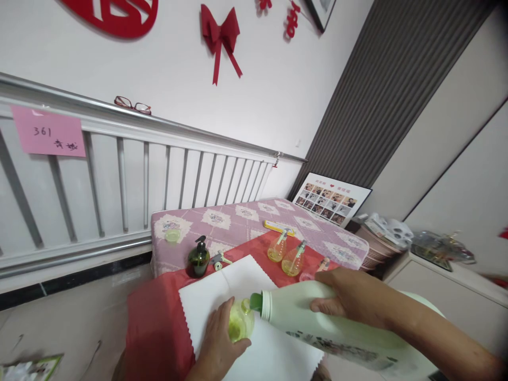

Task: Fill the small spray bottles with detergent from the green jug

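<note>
My left hand (218, 338) is wrapped round a small see-through yellow-green bottle (240, 320) above a white scallop-edged mat (273, 365). Some yellow-green liquid shows low inside it. From the right, my right hand (349, 296) grips a big pale green detergent jug (337, 333), tipped on its side. Its dark green spout (256, 302) meets the neck of the small bottle; whether liquid is running cannot be made out. Behind the mat are a dark green pump bottle (198, 260) and loose pump heads (219, 259).
Two clear spray bottles (292, 263) with yellow liquid stand on the red cloth (153, 323). A yellow case (279, 228) and a pale green dish (172, 235) lie on the patterned tablecloth (246, 212). A white radiator (130, 180) runs along the wall.
</note>
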Available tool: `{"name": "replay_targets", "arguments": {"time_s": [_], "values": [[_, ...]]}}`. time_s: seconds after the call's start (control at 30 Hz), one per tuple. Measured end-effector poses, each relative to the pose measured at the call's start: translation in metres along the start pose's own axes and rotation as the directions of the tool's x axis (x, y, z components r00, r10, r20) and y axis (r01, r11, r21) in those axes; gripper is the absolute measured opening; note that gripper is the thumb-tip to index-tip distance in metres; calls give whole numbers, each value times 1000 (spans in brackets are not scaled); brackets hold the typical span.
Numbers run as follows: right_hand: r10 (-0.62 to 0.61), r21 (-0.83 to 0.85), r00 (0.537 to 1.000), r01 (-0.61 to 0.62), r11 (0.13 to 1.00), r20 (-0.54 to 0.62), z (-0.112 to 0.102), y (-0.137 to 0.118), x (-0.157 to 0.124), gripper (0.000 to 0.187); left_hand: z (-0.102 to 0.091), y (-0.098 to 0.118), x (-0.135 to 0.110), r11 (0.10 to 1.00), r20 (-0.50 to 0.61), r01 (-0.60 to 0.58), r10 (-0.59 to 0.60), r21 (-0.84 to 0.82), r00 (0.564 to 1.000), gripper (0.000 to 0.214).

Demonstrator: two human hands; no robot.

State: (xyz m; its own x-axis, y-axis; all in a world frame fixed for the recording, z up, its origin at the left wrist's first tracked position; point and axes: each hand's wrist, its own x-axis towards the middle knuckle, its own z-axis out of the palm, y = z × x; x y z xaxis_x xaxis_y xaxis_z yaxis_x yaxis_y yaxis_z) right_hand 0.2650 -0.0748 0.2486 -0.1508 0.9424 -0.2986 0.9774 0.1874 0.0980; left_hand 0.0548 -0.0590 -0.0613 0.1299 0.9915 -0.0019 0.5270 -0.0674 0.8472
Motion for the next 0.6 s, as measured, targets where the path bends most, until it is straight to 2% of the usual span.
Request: {"name": "replay_targets", "arguments": {"time_s": [0.6], "values": [[-3,-17,1000,3,1000,-5,-3,-2,-1,30,-2,3,-2,1000,15,0,0,-6,1000,92]]}}
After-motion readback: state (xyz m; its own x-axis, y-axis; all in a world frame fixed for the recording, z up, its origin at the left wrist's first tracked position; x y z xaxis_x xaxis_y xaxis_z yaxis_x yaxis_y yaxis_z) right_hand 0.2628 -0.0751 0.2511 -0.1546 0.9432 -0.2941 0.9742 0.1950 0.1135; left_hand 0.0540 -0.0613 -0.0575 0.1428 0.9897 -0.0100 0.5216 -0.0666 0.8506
